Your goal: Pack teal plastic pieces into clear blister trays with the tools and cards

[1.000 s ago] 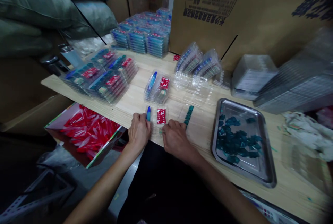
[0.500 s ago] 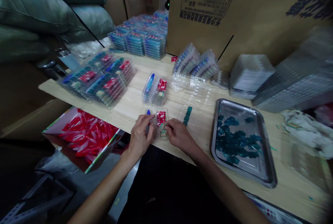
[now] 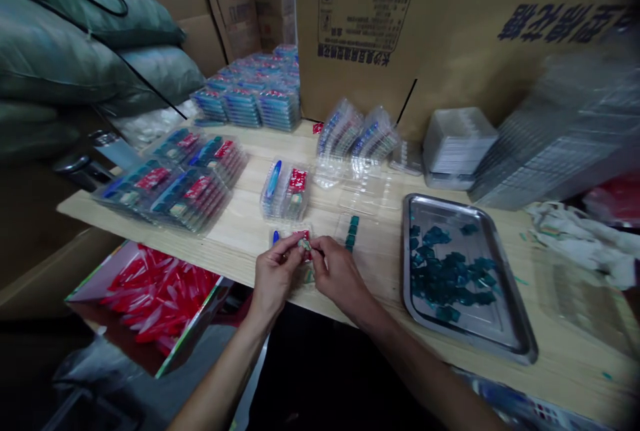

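My left hand [image 3: 276, 274] and my right hand [image 3: 340, 272] meet fingertip to fingertip at the table's front edge. Pinched between them is a small pale-green piece [image 3: 305, 244], too small to make out fully. Below the fingers lies a clear plastic blister tray [image 3: 285, 227], partly hidden by my hands. It holds a blue pen-shaped piece [image 3: 275, 237] and a red-and-white packet [image 3: 302, 234]. Just right of my right hand, a clear tray with a row of dark green cubes [image 3: 352, 233] rests on the wood. Behind my hands stands a stack of filled trays [image 3: 285, 191].
A metal tray [image 3: 407, 284] of dark green pieces lies at the right. Stacked filled packs [image 3: 187, 191] stand at the left, above a box of red pieces [image 3: 150, 304]. Clear empty trays [image 3: 457, 144] are piled behind, before a large cardboard box [image 3: 360, 31].
My hands have come together above the blister tray, bringing the small pale-green piece up between their fingertips. The whole view has shifted slightly with my head.
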Demonstrator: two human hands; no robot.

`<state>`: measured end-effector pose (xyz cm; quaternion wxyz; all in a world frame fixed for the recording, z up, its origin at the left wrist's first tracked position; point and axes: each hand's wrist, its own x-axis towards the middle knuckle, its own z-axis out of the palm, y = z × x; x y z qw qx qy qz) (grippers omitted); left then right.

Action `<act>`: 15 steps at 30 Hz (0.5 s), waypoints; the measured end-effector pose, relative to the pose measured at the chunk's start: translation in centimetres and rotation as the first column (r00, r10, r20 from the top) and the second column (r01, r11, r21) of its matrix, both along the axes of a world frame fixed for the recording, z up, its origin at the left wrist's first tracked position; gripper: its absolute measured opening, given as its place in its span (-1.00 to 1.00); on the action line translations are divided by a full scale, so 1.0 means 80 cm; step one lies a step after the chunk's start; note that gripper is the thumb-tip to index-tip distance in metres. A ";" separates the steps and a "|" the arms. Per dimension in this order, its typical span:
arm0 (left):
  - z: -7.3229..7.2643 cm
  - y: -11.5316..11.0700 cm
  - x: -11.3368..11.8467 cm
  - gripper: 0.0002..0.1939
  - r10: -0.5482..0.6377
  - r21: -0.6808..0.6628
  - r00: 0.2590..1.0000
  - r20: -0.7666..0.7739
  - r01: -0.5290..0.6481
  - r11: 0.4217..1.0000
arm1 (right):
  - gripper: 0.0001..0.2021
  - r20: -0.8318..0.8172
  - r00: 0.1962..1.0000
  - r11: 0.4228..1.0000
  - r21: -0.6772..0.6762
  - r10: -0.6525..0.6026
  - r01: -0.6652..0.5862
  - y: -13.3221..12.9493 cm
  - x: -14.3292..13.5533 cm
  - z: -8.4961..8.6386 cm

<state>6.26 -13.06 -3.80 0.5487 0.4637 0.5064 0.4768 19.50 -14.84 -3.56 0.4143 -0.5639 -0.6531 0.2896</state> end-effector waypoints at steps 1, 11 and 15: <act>-0.001 -0.002 0.001 -0.58 0.002 0.066 0.999 -0.044 0.001 0.998 | -0.79 0.043 0.999 1.000 0.007 -0.009 0.009 0.000 -0.001 0.004; -0.002 -0.011 0.003 -0.68 0.057 0.325 0.981 -0.185 0.006 0.946 | -0.78 -0.101 0.995 0.999 0.051 -0.005 0.010 -0.002 -0.002 0.009; 0.003 -0.011 0.002 -0.56 0.061 0.154 0.998 -0.023 -0.057 0.986 | -0.86 -0.119 0.992 0.998 0.046 -0.028 0.034 -0.005 -0.002 0.014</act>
